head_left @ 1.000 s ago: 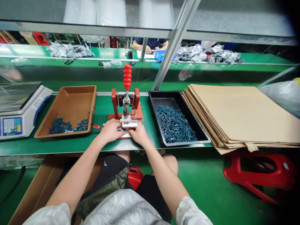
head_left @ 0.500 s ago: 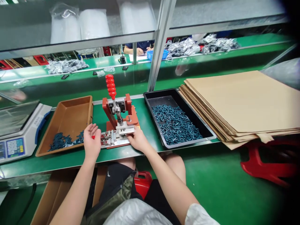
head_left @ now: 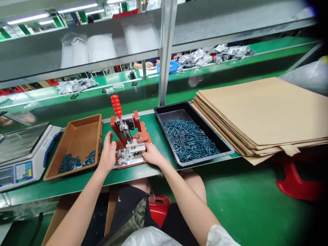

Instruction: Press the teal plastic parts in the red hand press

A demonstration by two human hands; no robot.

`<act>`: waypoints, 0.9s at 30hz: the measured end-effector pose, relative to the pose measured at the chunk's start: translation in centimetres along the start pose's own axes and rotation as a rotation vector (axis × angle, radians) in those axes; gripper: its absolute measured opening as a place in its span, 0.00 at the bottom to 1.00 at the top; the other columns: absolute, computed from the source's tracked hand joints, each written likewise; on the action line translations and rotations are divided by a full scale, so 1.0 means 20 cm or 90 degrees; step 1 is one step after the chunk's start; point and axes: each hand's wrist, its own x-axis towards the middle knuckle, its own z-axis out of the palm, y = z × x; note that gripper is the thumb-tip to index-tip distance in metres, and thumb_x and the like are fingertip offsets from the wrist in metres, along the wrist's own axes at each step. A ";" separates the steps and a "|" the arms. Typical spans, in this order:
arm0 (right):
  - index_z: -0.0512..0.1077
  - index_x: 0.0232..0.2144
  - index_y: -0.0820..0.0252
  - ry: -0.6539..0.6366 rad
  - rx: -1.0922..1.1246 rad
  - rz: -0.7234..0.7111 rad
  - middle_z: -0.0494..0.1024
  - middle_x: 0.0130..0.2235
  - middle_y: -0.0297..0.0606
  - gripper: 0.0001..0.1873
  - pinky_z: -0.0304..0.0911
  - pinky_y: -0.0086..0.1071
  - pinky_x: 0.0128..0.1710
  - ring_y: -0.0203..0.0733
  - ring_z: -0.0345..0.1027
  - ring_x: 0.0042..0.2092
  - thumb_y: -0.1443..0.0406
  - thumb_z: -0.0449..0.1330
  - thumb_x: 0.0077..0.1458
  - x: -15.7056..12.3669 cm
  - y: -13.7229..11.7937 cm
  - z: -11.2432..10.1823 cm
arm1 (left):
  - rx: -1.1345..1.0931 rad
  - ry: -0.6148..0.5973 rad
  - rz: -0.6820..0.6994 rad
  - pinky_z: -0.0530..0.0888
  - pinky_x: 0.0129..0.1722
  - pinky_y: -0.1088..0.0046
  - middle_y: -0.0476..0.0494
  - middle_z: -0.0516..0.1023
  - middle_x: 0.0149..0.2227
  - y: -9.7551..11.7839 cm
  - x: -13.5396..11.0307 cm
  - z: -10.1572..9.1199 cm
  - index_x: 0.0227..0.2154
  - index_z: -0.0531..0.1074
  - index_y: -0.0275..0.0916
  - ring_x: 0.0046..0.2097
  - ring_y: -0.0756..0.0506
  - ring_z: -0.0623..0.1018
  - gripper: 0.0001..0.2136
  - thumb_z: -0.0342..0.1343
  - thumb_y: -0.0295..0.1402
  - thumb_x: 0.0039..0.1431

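A toggle clamp press with a ribbed red handle stands upright on the bench, in an orange-red frame. Beneath its plunger lies a metal jig on a red base. My left hand is at the jig's left end, fingers extended upward and apart from the thumb; its palm side is partly hidden. At the other end, my right hand grips the side of the metal block, its fingertips partly out of sight. Whether a small part sits in the jig cannot be made out.
Left of the press, a brown tray holds small dark-blue parts, beside a weighing scale. To the right are a black tray of dark-blue pins and stacked cardboard sheets. Across the bench, another person's hand shows.
My left hand has straightened its bent fingers and come closer to the jig. My right hand stays on the block. The camera view has tilted upward; the press handle remains raised.
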 end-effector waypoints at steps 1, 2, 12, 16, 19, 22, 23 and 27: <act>0.79 0.38 0.61 -0.007 0.005 0.004 0.84 0.41 0.40 0.13 0.68 0.33 0.45 0.47 0.77 0.44 0.74 0.58 0.52 0.00 -0.01 0.00 | -0.006 0.052 0.057 0.55 0.71 0.55 0.35 0.58 0.70 0.08 0.06 0.00 0.67 0.57 0.42 0.71 0.39 0.59 0.30 0.47 0.51 0.67; 0.79 0.39 0.61 -0.011 0.013 0.008 0.84 0.41 0.40 0.13 0.68 0.33 0.45 0.47 0.77 0.44 0.74 0.59 0.53 0.00 -0.02 -0.01 | -0.018 0.089 0.118 0.54 0.72 0.55 0.36 0.58 0.70 0.17 0.12 0.02 0.66 0.57 0.42 0.71 0.39 0.59 0.29 0.50 0.49 0.67; 0.79 0.43 0.60 0.004 0.078 -0.005 0.85 0.43 0.38 0.24 0.71 0.35 0.48 0.46 0.79 0.45 0.80 0.57 0.45 -0.02 -0.03 0.01 | -0.143 0.079 0.317 0.77 0.48 0.62 0.45 0.73 0.39 0.66 0.10 0.22 0.47 0.70 0.44 0.40 0.46 0.77 0.11 0.53 0.41 0.67; 0.78 0.43 0.59 0.017 0.036 -0.021 0.84 0.44 0.37 0.24 0.70 0.34 0.48 0.46 0.78 0.46 0.79 0.57 0.45 -0.02 -0.03 0.01 | -0.111 0.059 0.393 0.77 0.45 0.61 0.48 0.72 0.35 0.53 0.11 0.18 0.54 0.65 0.46 0.36 0.47 0.75 0.18 0.55 0.46 0.65; 0.78 0.43 0.59 0.026 0.012 -0.037 0.84 0.44 0.38 0.22 0.70 0.33 0.48 0.46 0.77 0.47 0.77 0.57 0.48 -0.03 -0.01 0.02 | -0.124 0.050 0.329 0.78 0.41 0.65 0.50 0.71 0.30 0.54 0.29 0.17 0.60 0.61 0.47 0.31 0.48 0.74 0.23 0.52 0.49 0.67; 0.78 0.43 0.60 0.026 -0.016 -0.046 0.83 0.41 0.40 0.18 0.70 0.32 0.45 0.45 0.77 0.43 0.75 0.55 0.52 -0.03 -0.01 0.03 | -0.174 0.033 0.243 0.77 0.41 0.66 0.49 0.71 0.30 0.62 0.47 0.18 0.58 0.64 0.44 0.32 0.49 0.76 0.20 0.46 0.47 0.70; 0.77 0.43 0.60 0.030 -0.028 -0.056 0.83 0.41 0.40 0.18 0.70 0.33 0.45 0.45 0.76 0.43 0.75 0.55 0.52 -0.03 -0.01 0.04 | -0.185 0.023 0.226 0.77 0.42 0.65 0.49 0.72 0.31 0.64 0.50 0.18 0.57 0.65 0.43 0.33 0.49 0.77 0.19 0.45 0.47 0.71; 0.74 0.48 0.61 0.066 -0.056 -0.143 0.78 0.50 0.45 0.21 0.65 0.38 0.55 0.47 0.71 0.53 0.75 0.54 0.53 -0.05 0.00 0.05 | -0.124 0.102 0.222 0.74 0.55 0.60 0.43 0.75 0.44 0.60 0.37 0.16 0.58 0.65 0.42 0.49 0.45 0.78 0.20 0.45 0.46 0.71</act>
